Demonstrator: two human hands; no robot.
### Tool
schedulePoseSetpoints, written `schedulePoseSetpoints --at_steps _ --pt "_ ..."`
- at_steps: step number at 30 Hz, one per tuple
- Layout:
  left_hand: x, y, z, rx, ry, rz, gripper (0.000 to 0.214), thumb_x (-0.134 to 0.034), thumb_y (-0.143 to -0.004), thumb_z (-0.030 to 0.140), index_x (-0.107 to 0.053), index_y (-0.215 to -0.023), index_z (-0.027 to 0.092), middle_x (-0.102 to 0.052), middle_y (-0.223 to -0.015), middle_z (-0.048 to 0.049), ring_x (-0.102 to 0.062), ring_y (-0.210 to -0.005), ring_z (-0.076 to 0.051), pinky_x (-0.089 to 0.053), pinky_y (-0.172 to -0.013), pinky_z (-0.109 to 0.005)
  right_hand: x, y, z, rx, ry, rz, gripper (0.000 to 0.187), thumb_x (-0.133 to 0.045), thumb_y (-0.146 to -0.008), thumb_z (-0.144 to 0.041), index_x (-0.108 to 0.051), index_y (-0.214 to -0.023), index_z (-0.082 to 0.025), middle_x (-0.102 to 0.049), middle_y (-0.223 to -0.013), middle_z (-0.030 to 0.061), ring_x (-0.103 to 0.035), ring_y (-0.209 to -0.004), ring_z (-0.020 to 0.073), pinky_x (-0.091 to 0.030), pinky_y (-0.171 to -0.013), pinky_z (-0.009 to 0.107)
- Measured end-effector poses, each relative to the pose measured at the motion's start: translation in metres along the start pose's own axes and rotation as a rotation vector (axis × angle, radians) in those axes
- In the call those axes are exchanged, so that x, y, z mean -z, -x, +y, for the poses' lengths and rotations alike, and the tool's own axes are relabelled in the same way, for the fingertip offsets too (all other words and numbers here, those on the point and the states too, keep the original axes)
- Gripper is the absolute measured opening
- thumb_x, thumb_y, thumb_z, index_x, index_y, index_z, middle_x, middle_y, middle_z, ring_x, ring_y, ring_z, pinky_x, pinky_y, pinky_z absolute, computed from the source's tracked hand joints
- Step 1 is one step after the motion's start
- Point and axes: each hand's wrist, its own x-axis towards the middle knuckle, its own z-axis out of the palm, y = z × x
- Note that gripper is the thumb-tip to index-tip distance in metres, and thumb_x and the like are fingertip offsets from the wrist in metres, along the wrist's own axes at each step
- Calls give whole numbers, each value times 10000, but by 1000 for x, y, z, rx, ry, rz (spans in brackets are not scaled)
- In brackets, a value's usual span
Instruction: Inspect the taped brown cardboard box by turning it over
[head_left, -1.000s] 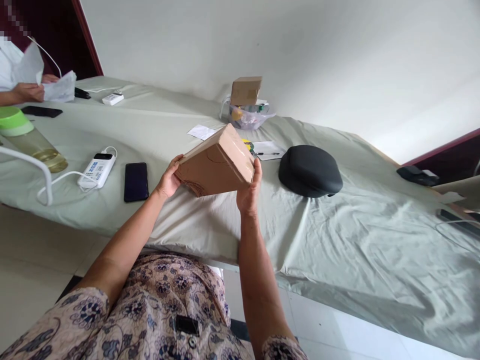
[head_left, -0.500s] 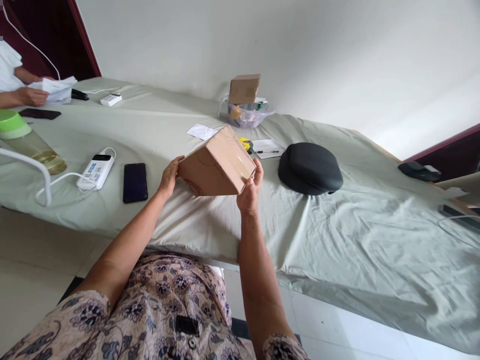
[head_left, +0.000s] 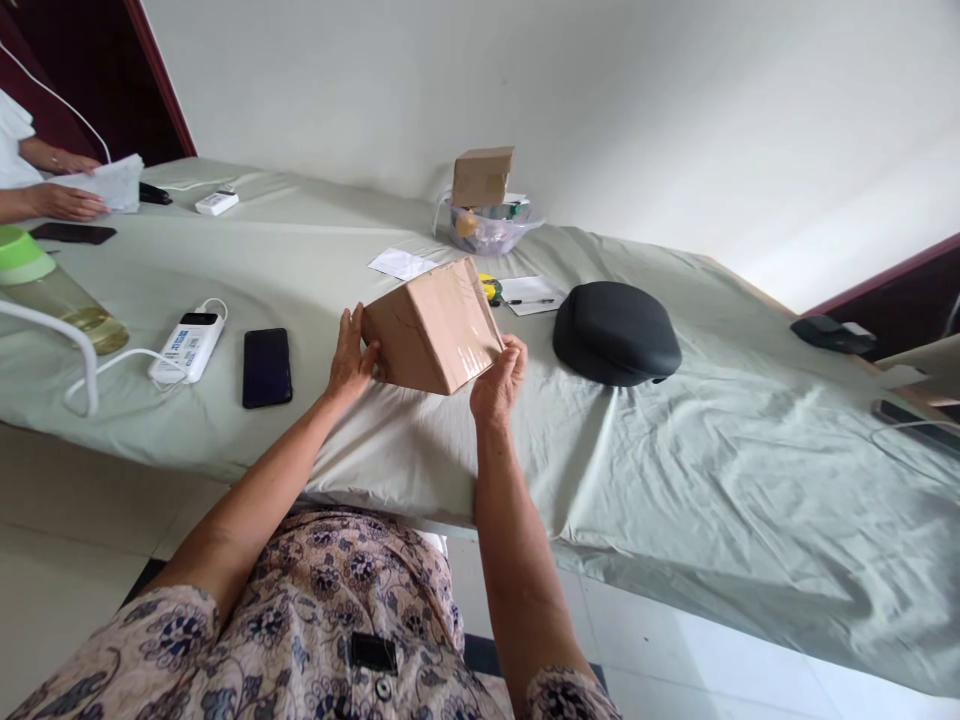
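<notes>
1. Your left hand holds the cardboard box at its left side; your right hand pinches its near right edge.
2. Between your fingers it tilts, taped face toward the right fingertips; long axis unclear.

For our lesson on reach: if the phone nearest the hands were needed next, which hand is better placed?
Probably the left hand: it holds the left side of the box, nearer the phone. The right hand grips the opposite side, farther off. Both hands are occupied, though.
</notes>
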Motion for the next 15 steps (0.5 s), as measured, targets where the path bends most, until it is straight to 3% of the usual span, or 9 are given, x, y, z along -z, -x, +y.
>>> schedulePoseSetpoints --at_steps 6,11,15 --pt "-1 2 4 -2 211 -158 858 -555 -876 735 -288 -1599 359 -183 -1718 -2 -111 -1607 -323 -265 -1315 -542 0 4 6 20 31 -113 505 -485 -894 -735 -581 -1018 -254 -553 -901 11 -526 -751 145 -443 -688 263" --pt "-5 5 5 -33 381 -320 1221 -710 -701 810 -48 -1637 389 84 -1739 0 70 -1606 -365 -237 -1295 -602 0 5 11 -29 53 -163 548 -529 -863 -761 -614 -1082 -267 -584 -944 18 -519 -706 131 -457 -668 258" --pt "-6 3 1 -63 409 -341 1374 -718 -614 871 58 -1632 371 168 -1726 -49 54 -1598 -408 -197 -1297 -603 -5 8 7 -61 56 -264 537 -640 -810 -741 -642 -1056 -263 -599 -901 4 -507 -682 118 -464 -670 255"
